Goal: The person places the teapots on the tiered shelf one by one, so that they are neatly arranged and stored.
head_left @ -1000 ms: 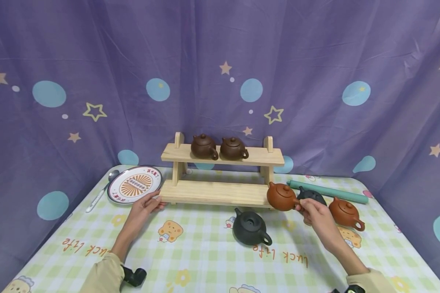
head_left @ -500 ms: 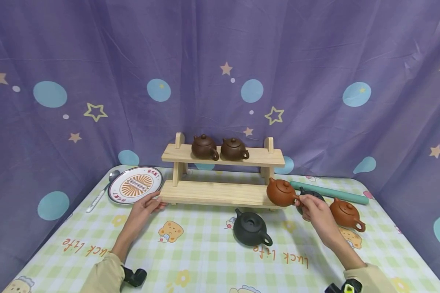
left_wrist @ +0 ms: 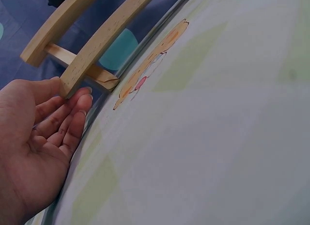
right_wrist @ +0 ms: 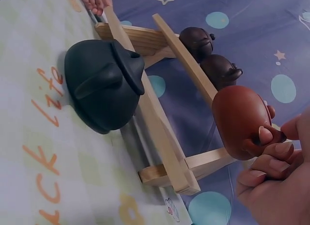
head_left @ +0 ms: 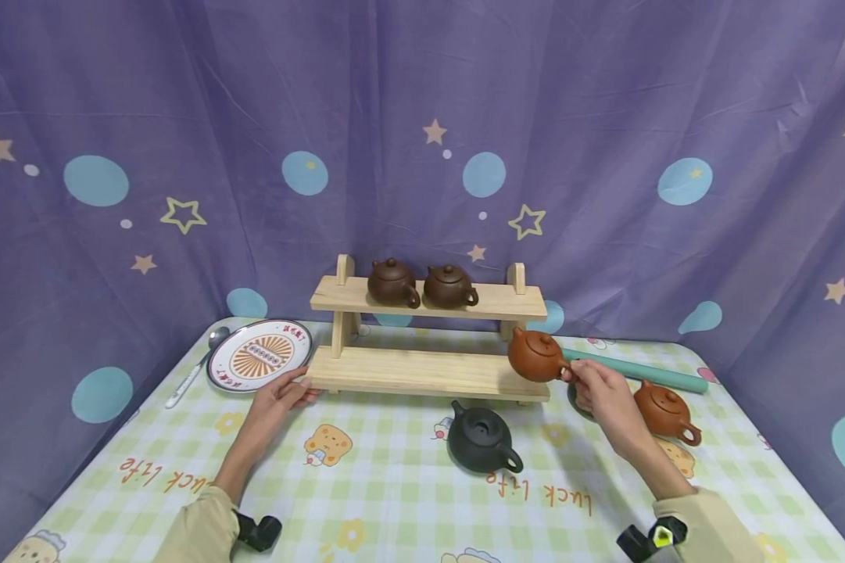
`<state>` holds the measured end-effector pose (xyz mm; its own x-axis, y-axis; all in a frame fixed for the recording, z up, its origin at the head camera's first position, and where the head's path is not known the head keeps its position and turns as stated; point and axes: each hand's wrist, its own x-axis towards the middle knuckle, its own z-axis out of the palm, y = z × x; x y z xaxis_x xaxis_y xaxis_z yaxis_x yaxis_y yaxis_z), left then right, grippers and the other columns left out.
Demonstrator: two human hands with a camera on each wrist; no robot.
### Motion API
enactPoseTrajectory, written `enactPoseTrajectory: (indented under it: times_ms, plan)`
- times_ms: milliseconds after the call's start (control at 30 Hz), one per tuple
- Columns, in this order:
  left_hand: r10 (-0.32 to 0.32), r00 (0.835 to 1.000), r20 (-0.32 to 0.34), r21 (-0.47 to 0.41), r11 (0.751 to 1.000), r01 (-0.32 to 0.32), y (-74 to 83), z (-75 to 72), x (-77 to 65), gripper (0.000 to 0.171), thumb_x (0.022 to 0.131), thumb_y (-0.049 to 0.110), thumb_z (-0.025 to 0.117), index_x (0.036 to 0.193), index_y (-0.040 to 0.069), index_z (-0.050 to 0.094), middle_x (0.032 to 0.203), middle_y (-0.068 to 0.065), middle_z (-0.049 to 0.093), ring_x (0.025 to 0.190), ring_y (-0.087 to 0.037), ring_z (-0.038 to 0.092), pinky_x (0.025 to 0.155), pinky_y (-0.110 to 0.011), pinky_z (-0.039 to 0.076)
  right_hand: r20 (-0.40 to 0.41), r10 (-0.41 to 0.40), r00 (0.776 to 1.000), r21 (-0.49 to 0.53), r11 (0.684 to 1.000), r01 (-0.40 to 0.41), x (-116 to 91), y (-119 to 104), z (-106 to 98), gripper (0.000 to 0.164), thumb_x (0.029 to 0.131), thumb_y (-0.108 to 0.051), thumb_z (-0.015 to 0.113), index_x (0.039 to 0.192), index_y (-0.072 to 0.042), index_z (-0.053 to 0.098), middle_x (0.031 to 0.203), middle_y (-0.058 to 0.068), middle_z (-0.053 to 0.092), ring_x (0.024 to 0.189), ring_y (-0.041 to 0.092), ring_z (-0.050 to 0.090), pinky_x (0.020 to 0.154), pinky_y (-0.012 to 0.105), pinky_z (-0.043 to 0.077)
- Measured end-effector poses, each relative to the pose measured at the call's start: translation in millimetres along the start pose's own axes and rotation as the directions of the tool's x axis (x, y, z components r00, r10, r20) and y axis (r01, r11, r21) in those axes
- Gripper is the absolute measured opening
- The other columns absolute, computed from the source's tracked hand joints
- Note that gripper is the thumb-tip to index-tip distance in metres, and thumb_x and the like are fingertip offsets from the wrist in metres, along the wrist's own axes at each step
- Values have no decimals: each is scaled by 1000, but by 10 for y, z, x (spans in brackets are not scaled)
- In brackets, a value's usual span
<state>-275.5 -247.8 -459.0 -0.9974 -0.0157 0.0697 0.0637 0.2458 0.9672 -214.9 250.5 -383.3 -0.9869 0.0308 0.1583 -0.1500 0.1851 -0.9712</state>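
A two-tier wooden display rack (head_left: 422, 369) stands at the back of the table. My left hand (head_left: 276, 400) pinches the left end of its lower board, thumb above and fingers beneath in the left wrist view. My right hand (head_left: 610, 405) pinches the handle of a reddish-brown teapot (head_left: 535, 356), held raised at the lower board's right end. Two dark brown teapots (head_left: 391, 281) sit side by side on the upper board. In front of the rack is a black teapot (head_left: 477, 439); in the right wrist view it looms close, left of the held teapot (right_wrist: 240, 120).
Right of my right hand stands another reddish-brown teapot (head_left: 661, 410). A second dark pot (head_left: 578, 403) is mostly hidden behind that hand. Behind them lies a green roll (head_left: 657, 374). A patterned plate (head_left: 220, 374) and a spoon (head_left: 187, 383) lie at the left.
My right hand has lifted the reddish-brown teapot up and slightly left, covering more of the dark pot behind it. The left hand has stayed on the rack's end.
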Motion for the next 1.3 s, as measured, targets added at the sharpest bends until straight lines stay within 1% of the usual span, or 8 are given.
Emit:
enactPoseTrajectory:
  times_ms: [233,333,467,567,700,767,1100,1300]
  plan:
    - [-5,1000,0,10,1000,5,-13,-15,11,52,110,22,54,152,-6,42,118,-22,71,92,-7,69,89,-18,54,1,-10,1000,53,999,10,64,-39,45,35,112,-18,41,101,10,60,65,-3,37,57,8,27,55,24,35]
    - [-11,1000,3,19,1000,10,-8,-18,9,54,110,23,54,153,-6,41,119,-21,71,93,-6,69,89,-18,54,-5,-19,1000,93,995,20,106,-56,60,34,112,-16,41,100,9,60,64,-3,36,56,7,27,54,28,28]
    - [-19,1000,-1,20,1000,19,-2,-17,4,54,110,23,55,153,-5,42,120,-20,71,93,-6,69,88,-18,54,-13,-28,1000,133,991,29,160,-83,72,32,112,-14,41,98,6,61,69,-2,44,56,6,29,54,27,27]
    - [-17,1000,-3,20,1000,17,-3,-19,1,53,110,23,55,153,-5,42,120,-21,71,93,-6,69,88,-18,54,-21,-27,999,148,988,29,196,-98,77,31,111,-13,42,95,4,63,70,-1,47,56,7,30,54,22,32]
    - [-14,1000,0,27,1000,14,3,-17,-3,54,110,24,55,154,-5,41,121,-21,71,93,-7,69,89,-18,54,-14,-41,999,186,982,43,237,-115,76,30,111,-12,43,93,1,63,71,-2,50,55,6,30,53,22,30]
    - [-15,1000,0,30,999,15,11,-14,-5,54,110,24,55,154,-5,41,121,-21,71,94,-8,69,89,-18,54,-4,-51,999,208,977,51,256,-133,74,29,111,-12,43,93,1,63,75,-2,54,55,5,29,53,22,29]
    - [-23,1000,-5,44,999,24,27,-11,7,54,110,24,55,154,-4,42,120,-20,71,94,-9,69,89,-18,54,-19,-52,998,179,982,54,354,-248,94,28,111,-13,43,97,3,63,83,-2,59,57,5,33,54,19,32]
    - [-20,1000,-2,28,999,20,16,-10,-3,53,110,23,55,153,-6,42,120,-20,71,93,-8,69,89,-18,54,-31,-52,998,185,981,57,417,-264,121,28,110,-12,44,100,6,62,85,1,60,55,5,32,54,20,30]
